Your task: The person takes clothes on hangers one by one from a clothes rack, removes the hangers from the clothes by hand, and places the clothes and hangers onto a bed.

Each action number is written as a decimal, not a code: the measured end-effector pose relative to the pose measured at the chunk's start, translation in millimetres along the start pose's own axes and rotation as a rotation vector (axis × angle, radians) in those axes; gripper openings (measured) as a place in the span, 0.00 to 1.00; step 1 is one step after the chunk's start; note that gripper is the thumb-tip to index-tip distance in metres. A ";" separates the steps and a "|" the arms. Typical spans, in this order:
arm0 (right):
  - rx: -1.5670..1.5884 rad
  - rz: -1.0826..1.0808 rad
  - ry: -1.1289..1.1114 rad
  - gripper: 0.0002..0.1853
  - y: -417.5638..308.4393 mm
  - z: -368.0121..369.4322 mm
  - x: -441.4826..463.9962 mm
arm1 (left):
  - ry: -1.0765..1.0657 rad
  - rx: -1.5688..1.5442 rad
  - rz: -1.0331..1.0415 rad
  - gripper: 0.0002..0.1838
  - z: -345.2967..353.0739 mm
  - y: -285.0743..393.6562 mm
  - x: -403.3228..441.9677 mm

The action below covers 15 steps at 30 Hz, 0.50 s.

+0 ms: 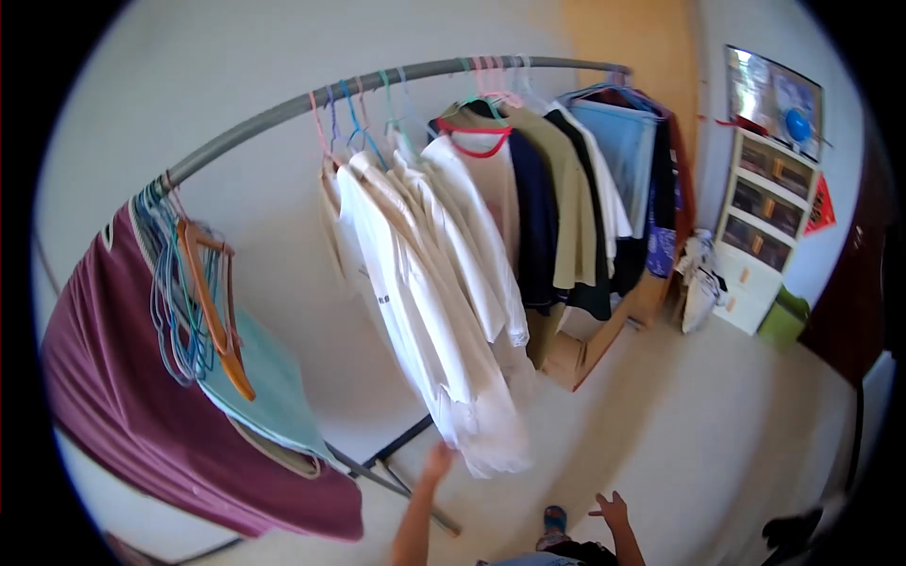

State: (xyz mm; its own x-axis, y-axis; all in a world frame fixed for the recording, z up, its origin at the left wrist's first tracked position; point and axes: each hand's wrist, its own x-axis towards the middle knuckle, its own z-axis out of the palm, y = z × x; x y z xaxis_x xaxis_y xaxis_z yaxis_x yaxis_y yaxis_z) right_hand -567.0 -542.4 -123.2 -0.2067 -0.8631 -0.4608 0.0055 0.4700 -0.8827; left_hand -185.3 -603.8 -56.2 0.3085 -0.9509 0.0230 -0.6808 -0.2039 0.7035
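My left hand (438,461) is raised at the lower edge of a long white garment (406,283), close to its sheer hem. It is blurred, so its fingers and whether it touches the cloth cannot be made out. Lower right, my right hand (612,510) hangs over the floor with its fingers spread and nothing in it. The white garment hangs on a metal rail (274,115) among other pale tops. To its right hangs a pale top with red trim (486,156), followed by a navy garment (535,217) and an olive one (573,208).
At the left end hang a maroon cloth (123,368), a wooden hanger (209,307), several blue hangers (168,311) and a light-teal cloth (269,387). A cardboard box (576,363) lies under the rail. Drawers (766,208) and a green bin (783,321) stand far right.
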 end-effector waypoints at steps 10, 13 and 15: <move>0.252 -0.476 -0.547 0.34 -219.3 96.6 113.0 | 0.884 -0.362 0.458 0.12 -241.5 213.6 109.3; 0.320 -0.652 -0.960 0.37 -312.0 136.2 36.2 | 0.866 -0.351 0.468 0.15 -274.1 264.4 132.6; 0.365 -0.779 -1.106 0.39 -348.0 138.6 16.3 | 0.806 -0.381 0.466 0.19 -289.9 290.8 155.7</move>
State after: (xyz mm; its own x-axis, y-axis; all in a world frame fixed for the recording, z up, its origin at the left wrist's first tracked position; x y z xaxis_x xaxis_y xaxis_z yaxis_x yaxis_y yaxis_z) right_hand -436.6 -745.7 163.7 0.5929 -0.6537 0.4702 0.5341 -0.1178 -0.8371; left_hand -142.7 -743.6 358.0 0.5194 -0.4473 0.7281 -0.6333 0.3705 0.6794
